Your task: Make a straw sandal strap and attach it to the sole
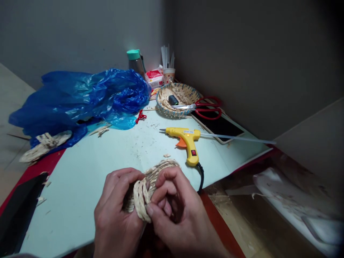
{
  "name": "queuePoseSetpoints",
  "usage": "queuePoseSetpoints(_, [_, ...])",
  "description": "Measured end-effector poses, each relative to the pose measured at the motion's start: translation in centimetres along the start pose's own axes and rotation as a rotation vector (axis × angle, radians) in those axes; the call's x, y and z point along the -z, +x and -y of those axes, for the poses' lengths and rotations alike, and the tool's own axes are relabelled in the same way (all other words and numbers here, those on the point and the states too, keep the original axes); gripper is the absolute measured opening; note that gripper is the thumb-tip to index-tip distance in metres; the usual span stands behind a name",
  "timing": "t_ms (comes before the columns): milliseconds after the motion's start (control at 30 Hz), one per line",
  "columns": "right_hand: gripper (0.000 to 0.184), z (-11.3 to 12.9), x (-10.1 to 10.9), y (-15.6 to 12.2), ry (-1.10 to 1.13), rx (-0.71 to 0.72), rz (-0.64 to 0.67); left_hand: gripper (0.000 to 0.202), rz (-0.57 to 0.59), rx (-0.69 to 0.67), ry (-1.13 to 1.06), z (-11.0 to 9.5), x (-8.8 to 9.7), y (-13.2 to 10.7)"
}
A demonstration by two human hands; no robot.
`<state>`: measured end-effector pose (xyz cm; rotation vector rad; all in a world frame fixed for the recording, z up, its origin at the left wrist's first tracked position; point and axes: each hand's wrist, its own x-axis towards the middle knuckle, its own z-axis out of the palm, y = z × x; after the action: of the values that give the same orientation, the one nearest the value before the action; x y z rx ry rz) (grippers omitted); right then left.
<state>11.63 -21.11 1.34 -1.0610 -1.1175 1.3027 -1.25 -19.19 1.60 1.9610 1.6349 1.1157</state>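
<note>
Between my hands, over the near edge of the table, is a woven piece of pale braided straw cord (141, 200) with a band of strands wrapped around it. My left hand (116, 211) is closed around its left side, the thumb hidden in part behind the wrap. On the right, my right hand (177, 211) pinches the wrapped strands with thumb and curled fingers. Just beyond lies a yellow hot glue gun (188, 138) on its side, nozzle pointing left, a long glue stick (236, 138) out of its back.
A blue plastic bag (88, 96) covers the back left, a straw piece (45, 145) at its front. Red-handled scissors (208, 107) rest across a shallow basket (177, 113) holding a dark thread spool (173, 100). Behind stand a bottle (135, 61) and a paper cup (169, 76) of glue sticks.
</note>
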Motion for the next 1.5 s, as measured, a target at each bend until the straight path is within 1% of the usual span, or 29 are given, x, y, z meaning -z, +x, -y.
queuePoseSetpoints(33, [0.023, -0.3, -0.2, 0.0, -0.047, 0.086, -0.047, 0.02, -0.001, 0.001, 0.006, -0.1, 0.0, 0.0])
queuePoseSetpoints(133, [0.022, -0.7, -0.4, 0.2, -0.249, 0.429, -0.192, 0.021, 0.012, 0.005, 0.02, -0.2, 0.0, 0.1])
queuePoseSetpoints(167, [0.022, -0.7, -0.2, 0.3, -0.319, 0.528, -0.21, 0.022, 0.015, 0.007, 0.016, -0.3, 0.0, 0.1])
queuePoseSetpoints(200, [0.021, -0.6, 0.1, 0.3, -0.372, 0.596, -0.201, 0.022, 0.016, 0.007, 0.011, -0.3, 0.0, 0.1])
queuePoseSetpoints(233, [0.02, -0.4, 0.4, 0.4, -0.408, 0.625, -0.169, 0.023, 0.014, 0.007, 0.005, -0.3, 0.0, 0.1])
queuePoseSetpoints(333, [0.018, 0.3, 1.7, 0.5, -0.418, 0.604, -0.017, 0.024, 0.011, -0.011, 0.011, -0.3, -0.1, 0.1])
queuePoseSetpoints(400, [0.022, 0.5, 2.4, 0.5, -0.405, 0.603, 0.068, 0.023, 0.0, -0.03, 0.014, -0.1, -0.1, 0.1])
queuePoseSetpoints(433, [0.025, 0.4, 2.6, 0.6, -0.413, 0.632, 0.091, 0.023, 0.001, -0.046, 0.016, 0.0, -0.1, 0.2])
queuePoseSetpoints(467, [0.027, 0.3, 2.7, 0.8, -0.436, 0.679, 0.101, 0.024, 0.011, -0.07, 0.018, 0.1, 0.0, 0.2])
queuePoseSetpoints(533, [0.026, 0.0, 2.6, 1.1, -0.54, 0.786, 0.08, 0.028, 0.036, -0.122, 0.026, 0.5, 0.1, 0.2])
queuePoseSetpoints(633, [0.022, -0.2, 2.4, 1.8, -0.763, 0.884, -0.01, 0.032, 0.054, -0.172, 0.023, 0.8, 0.2, 0.2])
queuePoseSetpoints(667, [0.023, -0.1, 2.4, 2.0, -0.819, 0.9, -0.033, 0.033, 0.041, -0.175, 0.015, 0.8, 0.1, 0.2])
queuePoseSetpoints(733, [0.026, 0.2, 2.5, 2.4, -0.88, 0.939, -0.022, 0.034, 0.045, -0.187, -0.004, 0.7, 0.1, 0.1])
queuePoseSetpoints(800, [0.029, 0.6, 2.7, 2.8, -0.899, 0.969, 0.031, 0.033, 0.037, -0.172, -0.019, 0.6, 0.0, 0.1])
queuePoseSetpoints(933, [0.03, 1.3, 3.4, 3.3, -0.948, 0.97, 0.136, 0.025, 0.017, -0.122, -0.044, 0.4, -0.2, 0.1])
queuePoseSetpoints(1100, [0.035, 2.2, 3.9, 3.6, -0.966, 0.974, 0.246, 0.024, 0.073, -0.121, -0.039, 0.6, -0.1, 0.3])
queuePoseSetpoints(1200, [0.036, 2.7, 4.0, 3.5, -0.969, 0.95, 0.273, 0.023, 0.083, -0.099, -0.033, 0.7, 0.0, 0.4])
queuePoseSetpoints(1267, [0.033, 2.8, 4.0, 3.3, -0.976, 0.925, 0.291, 0.023, 0.098, -0.095, -0.022, 0.9, 0.2, 0.6])
queuePoseSetpoints(1433, [0.027, 2.8, 4.1, 3.0, -0.987, 0.867, 0.333, 0.037, 0.204, -0.148, 0.031, 1.6, 0.8, 0.8])
queuePoseSetpoints(1500, [0.029, 2.8, 4.1, 3.2, -0.993, 0.872, 0.326, 0.037, 0.2, -0.106, 0.009, 1.6, 0.8, 0.8])
